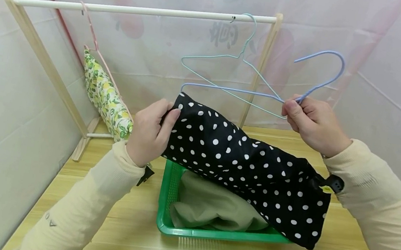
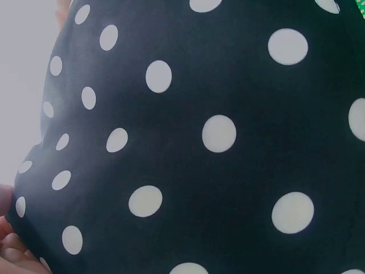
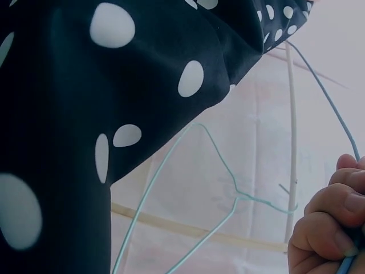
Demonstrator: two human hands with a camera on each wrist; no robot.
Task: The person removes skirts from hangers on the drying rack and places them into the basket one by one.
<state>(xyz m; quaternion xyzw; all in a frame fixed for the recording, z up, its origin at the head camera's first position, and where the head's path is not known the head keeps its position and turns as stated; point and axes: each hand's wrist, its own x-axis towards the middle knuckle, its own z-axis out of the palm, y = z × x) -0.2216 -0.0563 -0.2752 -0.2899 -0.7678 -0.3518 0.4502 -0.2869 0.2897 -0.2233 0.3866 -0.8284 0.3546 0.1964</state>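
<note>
A black cloth with white polka dots [image 1: 227,154] hangs from my left hand [image 1: 152,131], which pinches its upper left corner in the head view. My right hand [image 1: 315,121] grips a blue wire hanger [image 1: 235,90] just below its hook. The hanger's far end meets the cloth's top edge close to my left fingers; the cloth hides its lower part. In the left wrist view the dotted cloth [image 2: 182,165] fills nearly everything. The right wrist view shows my right fingers [image 3: 336,217] curled round the blue hanger's wire.
A rack with a white rail [image 1: 143,10] stands behind. From it hang a mint-green hanger [image 1: 213,56] and a pink hanger [image 1: 93,30] bearing lemon-print cloth [image 1: 103,95]. A green basket [image 1: 168,228] with olive fabric [image 1: 212,207] sits on the wooden table [image 1: 125,233] below the dotted cloth.
</note>
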